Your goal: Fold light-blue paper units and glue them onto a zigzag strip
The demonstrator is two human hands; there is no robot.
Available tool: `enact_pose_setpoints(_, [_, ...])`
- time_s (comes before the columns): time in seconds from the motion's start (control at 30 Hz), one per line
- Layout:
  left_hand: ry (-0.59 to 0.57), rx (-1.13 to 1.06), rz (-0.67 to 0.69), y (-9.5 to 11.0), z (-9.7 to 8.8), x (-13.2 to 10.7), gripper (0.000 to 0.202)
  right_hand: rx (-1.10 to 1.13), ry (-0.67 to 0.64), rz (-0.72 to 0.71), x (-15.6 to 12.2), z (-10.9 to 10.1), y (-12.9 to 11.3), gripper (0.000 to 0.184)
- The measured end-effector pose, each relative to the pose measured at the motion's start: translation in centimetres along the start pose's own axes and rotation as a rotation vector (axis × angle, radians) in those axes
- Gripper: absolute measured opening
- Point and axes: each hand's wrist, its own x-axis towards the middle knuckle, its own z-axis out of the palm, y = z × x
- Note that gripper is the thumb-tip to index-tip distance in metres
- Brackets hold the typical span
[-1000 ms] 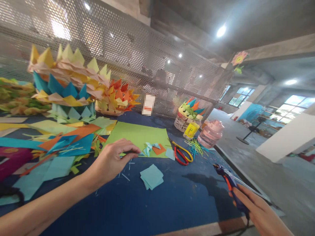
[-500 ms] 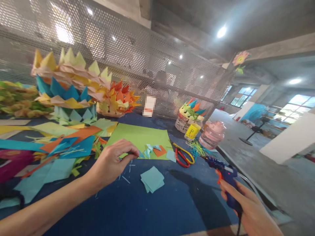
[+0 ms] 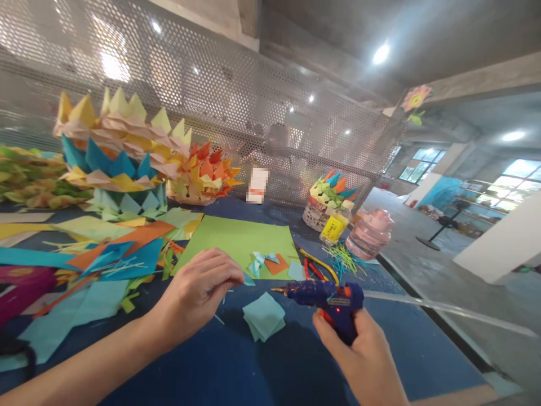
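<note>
My right hand (image 3: pixel 359 358) grips a blue hot glue gun (image 3: pixel 325 296) with an orange trigger, its nozzle pointing left over the blue table (image 3: pixel 274 366). My left hand (image 3: pixel 198 296) is pinched shut on a small light-blue folded paper piece (image 3: pixel 248 278) at the near edge of a green paper sheet (image 3: pixel 236 239). A small stack of light-blue paper squares (image 3: pixel 264 316) lies between my hands. A folded light-blue piece (image 3: pixel 262 260) and an orange scrap (image 3: pixel 276 264) rest on the green sheet.
Large folded-paper structures (image 3: pixel 114 146) and loose coloured sheets (image 3: pixel 105 254) fill the left. Scissors (image 3: pixel 319 269) with red and yellow handles lie behind the glue gun. A basket of paper pieces (image 3: pixel 327 200), a yellow-labelled bottle (image 3: pixel 333 225) and a pink jar (image 3: pixel 367 234) stand right. A perforated metal screen (image 3: pixel 236 107) backs the table.
My right hand has brought the glue gun in from the table's right edge to the middle, nozzle turned left toward my left hand. My left hand stayed pinched in place.
</note>
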Motion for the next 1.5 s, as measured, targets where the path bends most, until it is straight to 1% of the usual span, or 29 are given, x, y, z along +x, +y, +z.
enact_pose_setpoints(0.1, [-0.006, 0.003, 0.022, 0.3, 0.0, 0.0, 0.019, -0.108, 0.024, -0.109, 0.1, 1.0, 0.3, 0.025])
enact_pose_setpoints(0.2, [-0.009, 0.012, 0.050, 0.3, 0.0, 0.0, 0.018, -0.220, 0.007, -0.186, 0.2, 1.8, 0.6, 0.026])
enact_pose_setpoints(0.37, [-0.019, 0.016, 0.086, 0.1, 0.2, -0.1, 0.018, -0.291, 0.022, -0.241, 0.3, 2.7, 0.5, 0.028])
enact_pose_setpoints(0.57, [-0.026, 0.019, 0.109, -0.1, 0.2, -0.4, 0.020, -0.341, 0.068, -0.331, 0.4, 3.0, 0.1, 0.026])
enact_pose_setpoints(0.7, [-0.025, 0.015, 0.125, -0.2, 0.2, -0.4, 0.019, -0.342, 0.068, -0.353, 0.5, 3.0, 0.0, 0.023])
enact_pose_setpoints(0.8, [-0.037, 0.016, 0.110, -0.1, 0.2, -0.4, 0.018, -0.339, 0.060, -0.373, 0.5, 3.1, 0.0, 0.022])
enact_pose_setpoints(0.93, [-0.039, 0.022, 0.108, -0.1, 0.2, -0.4, 0.017, -0.367, 0.067, -0.383, 0.4, 3.3, 0.3, 0.024])
enact_pose_setpoints(1.07, [-0.036, 0.022, 0.109, -0.2, 0.2, -0.4, 0.018, -0.406, 0.104, -0.387, 0.3, 3.4, 0.8, 0.027])
enact_pose_setpoints(1.2, [-0.026, 0.014, 0.126, -0.2, 0.1, -0.4, 0.018, -0.425, 0.093, -0.406, 0.2, 3.3, 1.0, 0.026])
enact_pose_setpoints(1.37, [-0.023, 0.017, 0.107, 0.0, 0.1, -0.3, 0.018, -0.417, 0.072, -0.395, 0.1, 3.3, 1.0, 0.027])
enact_pose_setpoints(1.5, [-0.011, 0.013, 0.104, 0.1, 0.1, -0.3, 0.018, -0.426, 0.110, -0.360, -0.1, 3.3, 1.4, 0.030])
